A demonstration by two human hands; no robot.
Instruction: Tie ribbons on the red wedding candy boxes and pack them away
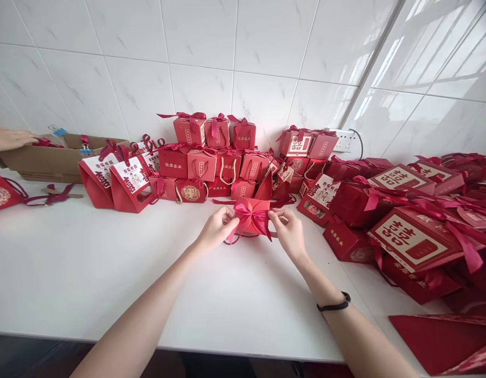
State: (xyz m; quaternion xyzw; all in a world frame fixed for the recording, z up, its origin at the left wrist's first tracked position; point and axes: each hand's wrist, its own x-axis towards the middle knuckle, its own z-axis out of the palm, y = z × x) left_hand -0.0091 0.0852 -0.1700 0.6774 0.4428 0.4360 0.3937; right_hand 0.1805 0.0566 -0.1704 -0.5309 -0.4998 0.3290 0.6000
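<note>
A small red gift box [251, 206] with a shiny pink-red ribbon bow [251, 212] on its top is on the white table in front of the stacked boxes. My left hand [221, 226] pinches the ribbon at the left side of the bow. On the right side, my right hand [287, 229] grips the other part of the ribbon between thumb and fingers. Dark red cord handles [237, 237] show under the near side of the box. A black band [334, 303] is around my right wrist.
Stacked red boxes [196, 163] stand along the tiled wall, with a larger pile [412, 236] at the right. White-and-red bags [130, 181] stand left of centre. Another person's hand [12, 139] reaches to a cardboard box [50, 161]. A power strip [345, 140] is by the wall.
</note>
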